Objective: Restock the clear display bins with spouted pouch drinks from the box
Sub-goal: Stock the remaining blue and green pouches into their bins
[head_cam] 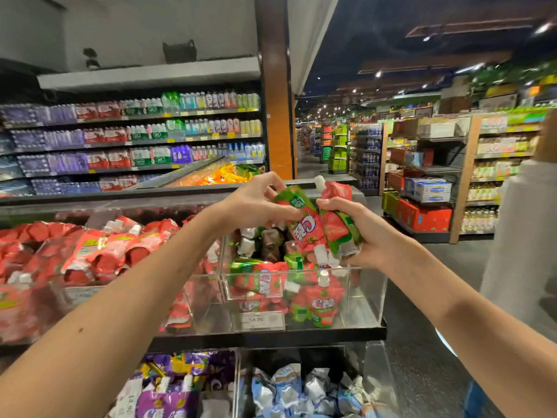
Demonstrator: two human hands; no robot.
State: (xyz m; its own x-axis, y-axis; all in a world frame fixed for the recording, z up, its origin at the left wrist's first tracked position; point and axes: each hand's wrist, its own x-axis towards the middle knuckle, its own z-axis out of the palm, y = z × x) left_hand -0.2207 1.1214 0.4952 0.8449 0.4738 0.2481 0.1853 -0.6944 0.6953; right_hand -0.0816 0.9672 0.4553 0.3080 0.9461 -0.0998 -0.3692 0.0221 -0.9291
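- Red-and-green pouch (303,224) hung spout down, pinched at its green top by the left hand (256,203), whose thumb and fingers curled round it.
- Just right of it and touching it, the right hand (361,236) clenched a bundle (337,224) of like pouches; one white spout pointed up, the others down.
- Both hands were held above the clear bin (367,297) at the right end of a dark counter (271,334).
- In that bin lay a loose pile (265,282) of the same red-and-green pouches, a few upright against the near wall, silver ones farther back.
- A white price tag (262,320) sat on the bin's near face.
- Left of it, a second bin (60,289) held red pouches (99,254), heaped almost to its rim.
- Under the counter, near the camera, were purple pouches (168,399) on the left and blue pouches (295,390) on the right.
- Beyond the bins stood a glass-topped chest (177,176) with orange packs (220,175) inside.
- Far left, wall shelves (135,140) carried rows of bottles.
- At the right edge stood a person (524,236) in pale clothing, only partly in view.
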